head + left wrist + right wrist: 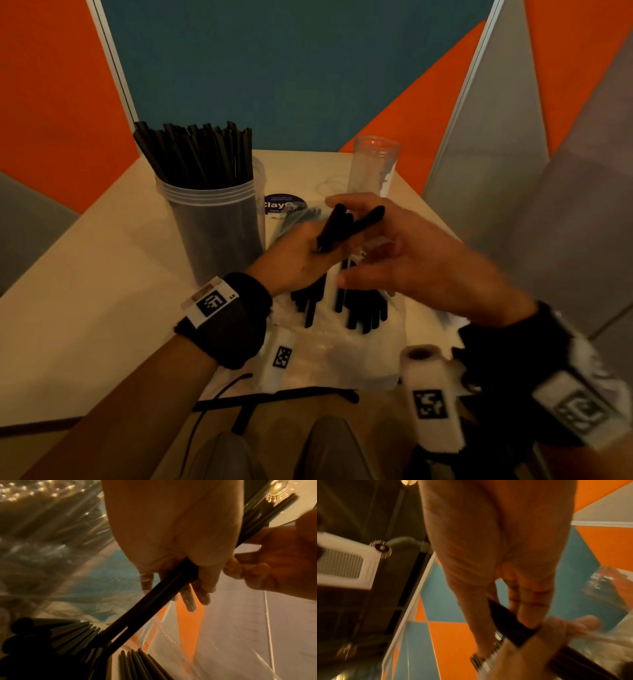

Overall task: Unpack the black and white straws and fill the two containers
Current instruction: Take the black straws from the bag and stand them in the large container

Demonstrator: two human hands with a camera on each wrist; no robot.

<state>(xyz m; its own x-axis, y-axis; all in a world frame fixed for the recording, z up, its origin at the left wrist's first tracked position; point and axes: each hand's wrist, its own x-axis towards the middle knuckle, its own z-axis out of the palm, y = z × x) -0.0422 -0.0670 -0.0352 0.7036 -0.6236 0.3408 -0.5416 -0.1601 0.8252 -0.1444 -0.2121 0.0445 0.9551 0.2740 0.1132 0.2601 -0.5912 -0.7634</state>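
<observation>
The black straws (346,228) you are working on sit in a small bundle above the worktop (85,274), between the two jars and over the open bag (342,346). Your left hand (301,260) is clamped round the bundle near its middle, fingers curled under it. Your right hand (421,260) meets the same bundle, with thumb and fingers closing on the upper ends (the wrist view shows contact, but blur hides how firm it is).

More black straws (363,308) lie fanned out of the bag below your hands. The left jar (219,226) is already packed with black straws standing upright. The right jar (373,168) stands behind your hands and looks nearly empty. No white straws can be made out.

Handling judgement: the straws look light, thin and smooth, so a loose bundle is likely to splay or slide apart. They should crush or kink if squeezed hard. Hold them mid-length with an even wrap, square the ends with your other hand, and lower them end-first into the jar mouth.
</observation>
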